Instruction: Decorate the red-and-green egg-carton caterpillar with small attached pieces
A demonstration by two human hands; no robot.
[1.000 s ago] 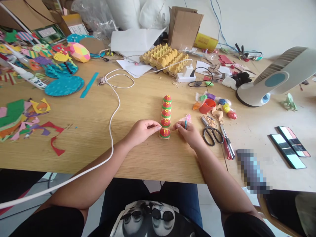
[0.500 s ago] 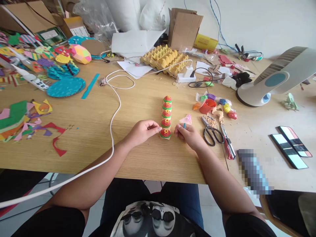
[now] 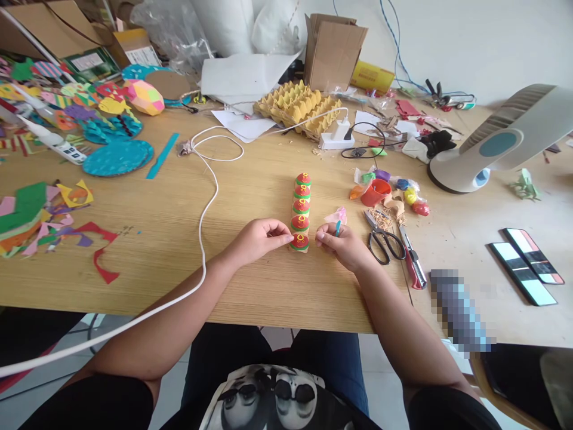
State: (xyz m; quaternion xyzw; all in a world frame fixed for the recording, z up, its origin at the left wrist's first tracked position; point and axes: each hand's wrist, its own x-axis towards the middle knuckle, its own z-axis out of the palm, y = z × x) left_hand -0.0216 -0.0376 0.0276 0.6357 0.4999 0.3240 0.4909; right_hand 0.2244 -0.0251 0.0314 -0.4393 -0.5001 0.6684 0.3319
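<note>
Straight ahead on the wooden table stands a strip of several egg-carton cups (image 3: pixel 301 206), in a row running away from me. Each cup has a red and green top with small yellow pieces on it. My left hand (image 3: pixel 264 239) is closed, its thumb and fingertips pinching at the left edge of the nearest cup. To the right of the strip, apart from it, my right hand (image 3: pixel 342 243) is closed around a slim tool with a blue end (image 3: pixel 338 227). That end sticks up above the fingers; the rest is hidden in the hand.
Scissors (image 3: pixel 380 245), a red utility knife (image 3: pixel 416 266), a red cup (image 3: pixel 376 192) and bagged coloured clay lie right of my hand. A white fan (image 3: pixel 483 143) stands farther right. A white cable (image 3: pixel 203 239) crosses my left forearm. Paper scraps (image 3: pixel 40 221) cover the left side; a yellow egg tray (image 3: pixel 299 107) lies behind.
The blue end in my right hand has tipped slightly to the right and shows more. My left hand stays at the nearest cup, almost unmoved.
</note>
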